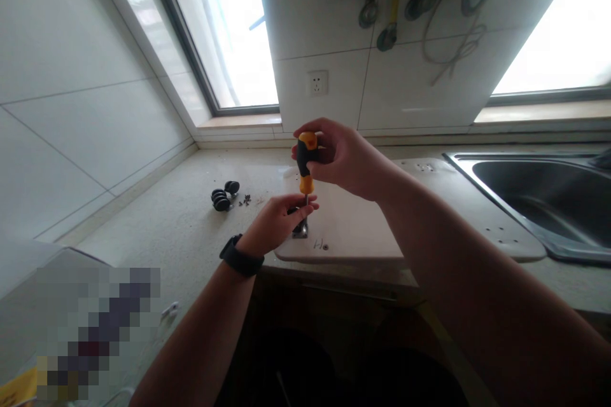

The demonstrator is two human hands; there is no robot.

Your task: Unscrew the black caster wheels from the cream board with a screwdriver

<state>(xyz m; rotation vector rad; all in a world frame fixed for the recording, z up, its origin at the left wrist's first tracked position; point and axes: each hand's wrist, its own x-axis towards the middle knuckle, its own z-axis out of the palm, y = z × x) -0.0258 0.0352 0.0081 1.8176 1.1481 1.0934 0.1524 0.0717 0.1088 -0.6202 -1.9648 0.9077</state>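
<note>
A screwdriver (306,183) with an orange and black handle stands nearly upright, its shaft pointing down. My right hand (338,156) is wrapped round the handle from the right. Lower down, my left hand (281,219) has its thumb and fingers closed about the metal shaft, near the tip. Just below these fingers, a caster with a metal plate (300,233) sits at the near left corner of a white board (358,229). The caster is partly covered by my left hand, and the screwdriver's tip is hard to make out.
Several black casters (221,199) lie on the pale countertop (157,203), with small screws (247,199) beside them. A steel sink (534,187) is at the right, against the board. Behind are a wall socket (317,82), hoses (392,13) and windows.
</note>
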